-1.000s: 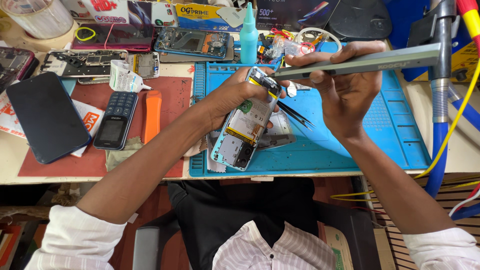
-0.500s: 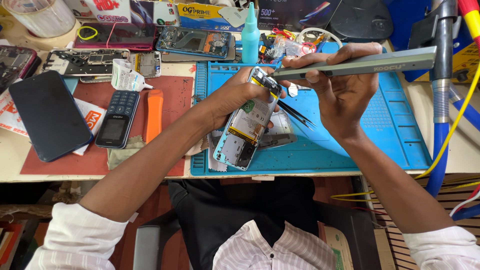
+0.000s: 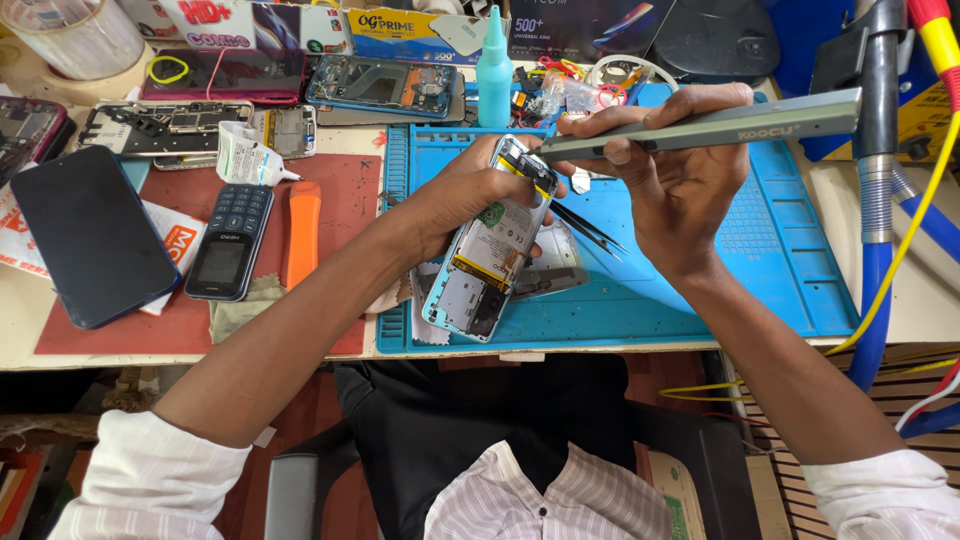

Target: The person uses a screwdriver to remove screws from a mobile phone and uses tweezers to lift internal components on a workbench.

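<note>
Gripping opened phone (image 3: 487,256) in left hand (image 3: 462,196) | right hand (image 3: 672,172) clenches grey screwdriver (image 3: 715,126) | teal bottle (image 3: 493,72) behind

pale workbench (image 3: 25,330) carries blue mat (image 3: 770,260), red mat (image 3: 345,190). black phone (image 3: 92,235), keypad phone (image 3: 228,240), orange pry tool (image 3: 300,232) on red mat. teal bottle (image 3: 494,70) behind blue mat.

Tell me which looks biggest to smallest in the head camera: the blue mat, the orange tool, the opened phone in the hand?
1. blue mat
2. opened phone, though the left hand holds it up nearer the camera, so it may look bigger than it is
3. orange tool
</note>
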